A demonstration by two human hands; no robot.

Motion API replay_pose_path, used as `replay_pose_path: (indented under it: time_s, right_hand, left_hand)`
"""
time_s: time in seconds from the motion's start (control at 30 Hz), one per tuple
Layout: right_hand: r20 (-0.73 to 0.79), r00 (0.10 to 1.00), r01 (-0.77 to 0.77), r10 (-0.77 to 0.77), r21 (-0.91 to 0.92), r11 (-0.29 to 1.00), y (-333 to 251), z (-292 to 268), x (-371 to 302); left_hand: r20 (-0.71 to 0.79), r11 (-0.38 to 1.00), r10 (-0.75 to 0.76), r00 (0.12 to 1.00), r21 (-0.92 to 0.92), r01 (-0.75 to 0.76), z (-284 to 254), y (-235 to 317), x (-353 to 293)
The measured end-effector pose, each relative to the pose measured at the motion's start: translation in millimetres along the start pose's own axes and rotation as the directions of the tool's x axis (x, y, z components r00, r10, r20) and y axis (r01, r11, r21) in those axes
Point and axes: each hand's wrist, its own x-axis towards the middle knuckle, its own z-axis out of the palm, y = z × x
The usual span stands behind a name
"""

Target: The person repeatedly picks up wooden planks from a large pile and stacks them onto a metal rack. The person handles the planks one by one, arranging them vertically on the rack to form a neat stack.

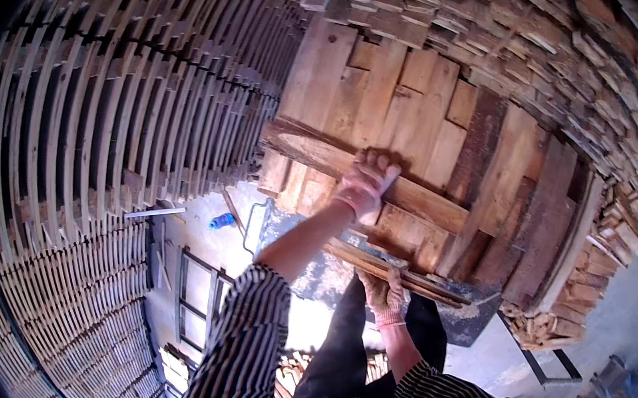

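My left hand point(366, 185) reaches forward on a striped sleeve and closes over a long rough plank point(424, 203). That plank lies diagonally across a stack of brown boards point(404, 107). My right hand point(385, 296) is lower and nearer to me. It grips the end of a bundle of thin wooden strips point(427, 285) at the stack's near edge. The boards rest on a dark platform point(306, 275) in front of my legs.
Tall racks of pale wooden slats point(100, 131) curve round the left side. Piles of short wood offcuts point(557, 47) fill the right and back. A blue object point(220, 221) and a metal frame point(194, 292) lie on the concrete floor at left.
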Motion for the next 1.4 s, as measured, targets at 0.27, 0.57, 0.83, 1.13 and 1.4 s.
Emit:
replay_pose_path:
  time_s: [0.27,0.57,0.83,1.13,1.4]
  right_hand:
    - [0.064,0.703,0.348,-0.708,-0.900,0.264,-70.5,146.0,-88.4]
    - [0.472,0.761,-0.343,-0.446,-0.290,-0.893,-326.1,210.8,-151.8]
    - [0.328,0.912,-0.320,-0.247,0.195,-0.927,-375.4,168.0,-88.0]
    - [0.326,0.875,-0.485,-0.359,0.599,-0.637,-383.0,125.3,-43.5]
    - [0.315,0.845,-0.481,-0.432,0.093,-0.872,-360.1,174.2,-72.2]
  left_hand:
    - [0.081,0.997,0.081,0.993,0.006,-0.082,6.7,-24.4,11.5]
    - [0.504,0.994,-0.082,0.860,-0.021,0.107,-53.3,1.6,-2.3]
    - [0.452,0.992,-0.127,0.883,0.046,0.119,-15.4,22.5,-15.6]
    - [0.250,0.996,-0.002,0.968,0.089,-0.021,6.2,24.2,-14.9]
    - [0.250,0.997,-0.007,0.968,0.071,-0.011,7.5,33.6,-6.1]
